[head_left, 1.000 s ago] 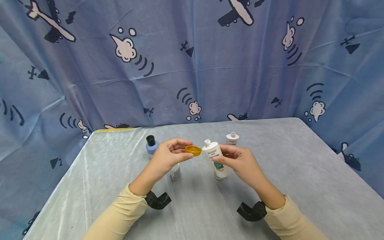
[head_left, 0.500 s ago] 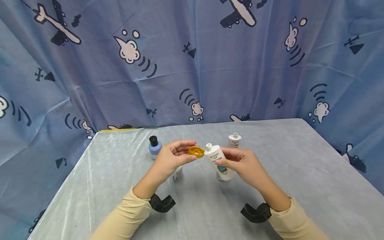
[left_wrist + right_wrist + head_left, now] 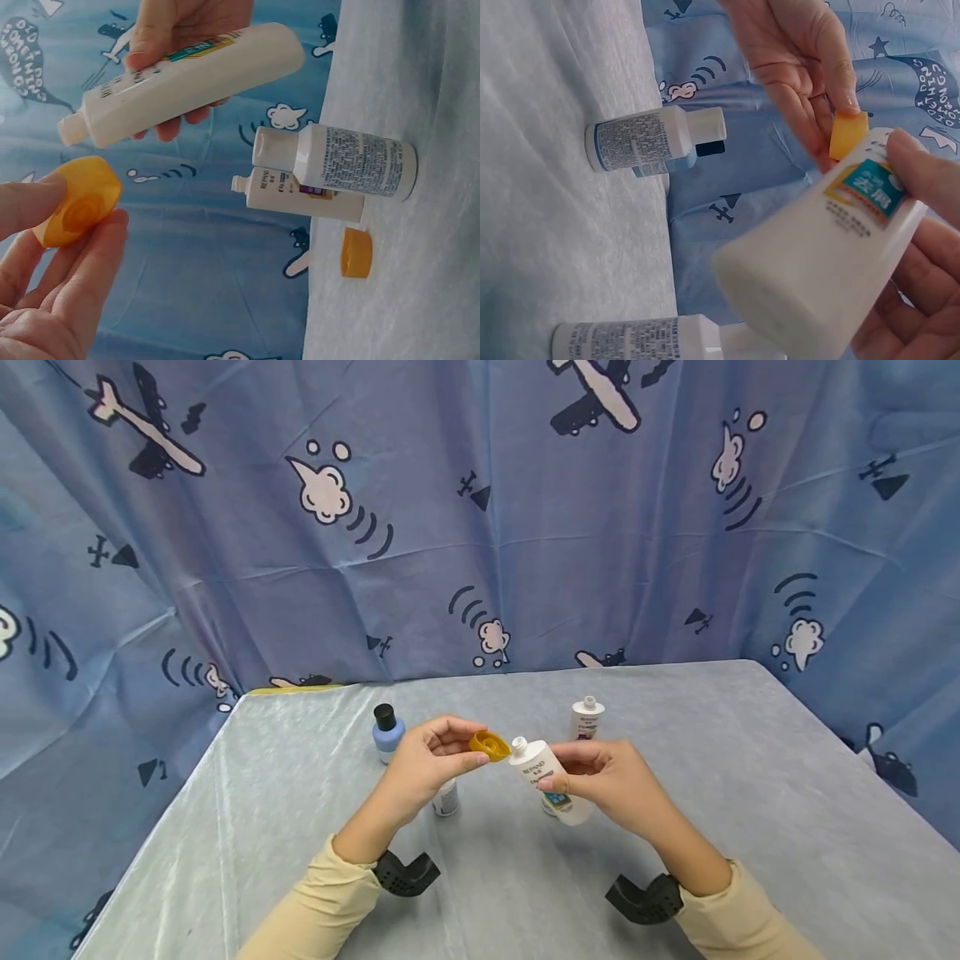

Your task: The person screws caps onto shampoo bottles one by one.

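My left hand (image 3: 431, 764) pinches an orange-yellow bottle cap (image 3: 490, 746) between thumb and fingers, its hollow underside turned to the head camera. My right hand (image 3: 611, 781) grips a white shampoo-type bottle (image 3: 187, 86) with a green and yellow label. That bottle leans left, and its bare neck (image 3: 519, 744) stands right at the cap's edge. In the left wrist view, a second uncapped white bottle (image 3: 304, 193) stands on the table, with another orange-yellow cap (image 3: 357, 253) lying near it. A white-capped bottle (image 3: 356, 160) partly hides the second bottle.
A blue bottle with a black cap (image 3: 388, 733) stands at the back left. Beneath my left hand is a white bottle with printed text (image 3: 641, 139), mostly covered in the head view. The grey cloth-covered table (image 3: 480, 893) ends at a patterned blue curtain (image 3: 420, 527).
The held bottle has tipped further to the left, its base swinging right. The held cap has tilted, showing more of its inside. Both hands stay close together.
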A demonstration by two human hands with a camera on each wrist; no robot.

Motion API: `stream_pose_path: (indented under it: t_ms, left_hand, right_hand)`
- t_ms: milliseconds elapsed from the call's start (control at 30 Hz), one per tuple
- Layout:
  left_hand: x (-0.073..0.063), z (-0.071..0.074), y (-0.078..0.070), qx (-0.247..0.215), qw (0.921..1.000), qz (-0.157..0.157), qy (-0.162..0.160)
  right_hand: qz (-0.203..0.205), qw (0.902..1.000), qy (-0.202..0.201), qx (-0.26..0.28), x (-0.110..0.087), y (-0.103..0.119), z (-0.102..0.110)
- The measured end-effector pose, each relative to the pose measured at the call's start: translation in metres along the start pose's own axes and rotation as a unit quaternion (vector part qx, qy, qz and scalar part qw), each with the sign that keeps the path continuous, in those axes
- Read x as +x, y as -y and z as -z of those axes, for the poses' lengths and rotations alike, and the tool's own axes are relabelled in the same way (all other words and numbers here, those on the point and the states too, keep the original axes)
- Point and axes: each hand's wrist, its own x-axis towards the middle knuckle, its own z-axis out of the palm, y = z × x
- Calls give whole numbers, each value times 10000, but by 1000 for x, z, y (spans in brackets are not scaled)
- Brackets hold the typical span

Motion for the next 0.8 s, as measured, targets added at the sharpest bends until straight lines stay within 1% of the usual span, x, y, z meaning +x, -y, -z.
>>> stream_pose_path:
  t_ms: [133, 300, 367, 567, 800]
  left_hand:
    - [-1, 1, 0, 34, 10000, 12, 56]
    - [-2, 2, 0, 151, 9996, 32, 238]
    - [-3, 2, 0, 150, 9995, 72, 254]
    - [-3, 1, -4, 176, 9996, 134, 151]
    - [-4, 1, -5, 305, 9991, 85, 294]
  right_hand:
    - [10, 10000, -19, 23, 0, -2, -2]
    - [134, 9998, 45, 112, 0, -4, -5]
    - [119, 9999, 65, 99, 0, -4, -6]
    - [142, 9998, 122, -85, -1, -1, -7]
    - [260, 9992, 229, -178, 0, -2, -9]
